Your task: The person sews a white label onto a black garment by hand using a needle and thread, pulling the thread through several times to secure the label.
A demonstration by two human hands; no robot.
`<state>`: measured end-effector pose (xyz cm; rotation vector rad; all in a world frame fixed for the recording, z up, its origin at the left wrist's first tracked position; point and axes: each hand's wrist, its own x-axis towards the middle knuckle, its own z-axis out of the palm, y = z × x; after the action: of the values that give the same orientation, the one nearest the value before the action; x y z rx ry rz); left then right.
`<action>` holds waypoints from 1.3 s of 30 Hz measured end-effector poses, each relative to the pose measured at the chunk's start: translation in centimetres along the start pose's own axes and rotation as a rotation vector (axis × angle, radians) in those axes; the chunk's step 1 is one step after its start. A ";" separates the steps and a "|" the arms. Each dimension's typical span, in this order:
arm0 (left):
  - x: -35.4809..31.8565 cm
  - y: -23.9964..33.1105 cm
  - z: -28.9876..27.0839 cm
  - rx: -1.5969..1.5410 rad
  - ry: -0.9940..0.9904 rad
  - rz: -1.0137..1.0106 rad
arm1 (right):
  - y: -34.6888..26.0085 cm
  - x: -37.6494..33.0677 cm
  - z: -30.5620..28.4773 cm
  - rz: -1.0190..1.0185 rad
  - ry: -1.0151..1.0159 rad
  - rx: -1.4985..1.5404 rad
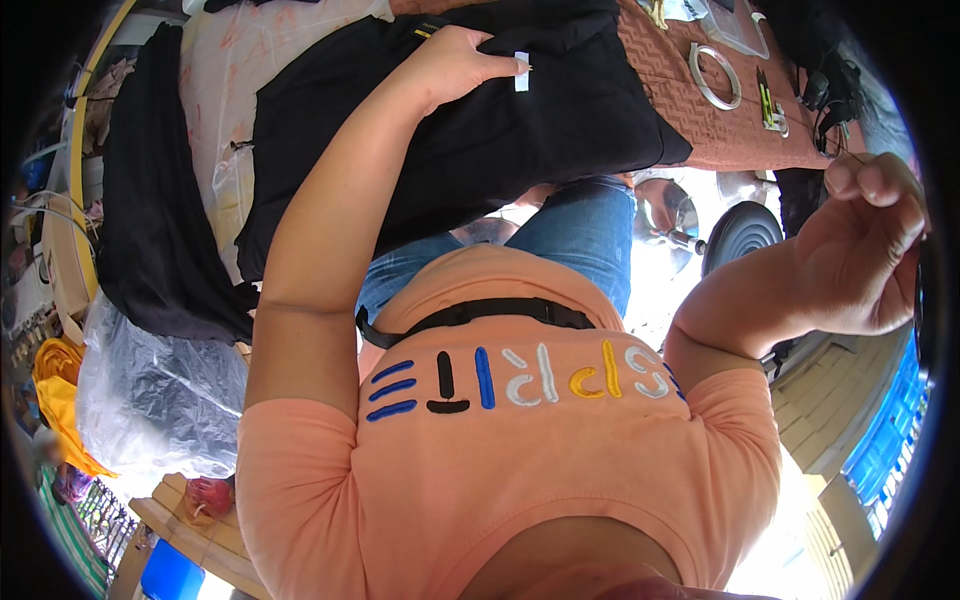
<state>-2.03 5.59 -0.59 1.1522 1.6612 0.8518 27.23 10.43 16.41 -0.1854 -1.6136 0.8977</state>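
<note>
Black cloth (560,130) under left hand (452,68), thumb at white tag (521,82), forefinger apart. Right of cloth, right hand (868,245) raised, fingers curled; cannot tell if holding.

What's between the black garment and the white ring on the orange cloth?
Just a bare strip of orange cloth separates the black garment from the white ring, seen in the head view.

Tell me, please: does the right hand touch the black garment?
Apart. The head view shows the right hand near the picture's right edge, with a wide gap between it and the black garment.
</note>
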 end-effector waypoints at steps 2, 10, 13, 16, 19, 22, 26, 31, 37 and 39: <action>0.0 0.2 0.0 0.027 0.000 -0.009 | -1.0 0.0 0.6 -0.014 -0.150 0.011; -0.3 0.4 0.6 0.153 0.017 -0.006 | -0.3 -2.8 7.0 0.196 -0.129 0.099; -0.9 1.3 0.1 0.105 -0.016 0.006 | -0.6 -2.0 4.0 0.177 -0.232 0.276; -0.6 0.5 0.2 0.163 0.061 0.025 | -1.4 -1.6 0.8 0.118 -0.391 0.426; -0.7 1.0 0.2 0.062 0.004 -0.017 | -0.2 -2.2 4.0 0.192 -0.315 0.259; -0.1 -0.6 0.2 -0.017 0.002 0.052 | 2.4 -4.1 6.7 0.448 -0.214 0.044; -1.4 0.8 -0.2 -0.121 -0.063 0.014 | 10.0 -8.7 7.3 0.778 -0.147 0.158; -1.2 0.4 -0.5 -0.073 -0.038 0.006 | 13.1 -11.4 8.2 0.809 -0.188 -0.131; -1.5 0.5 -0.9 -0.129 -0.089 0.025 | 13.2 -11.4 8.1 0.740 -0.232 -0.287; -0.8 -0.1 -0.9 -0.131 -0.109 0.029 | 13.1 -11.3 8.2 0.737 -0.240 -0.305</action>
<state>-2.82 4.73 -0.11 1.1143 1.4815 0.8872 18.28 9.28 -0.53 -0.9631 -1.9348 1.2503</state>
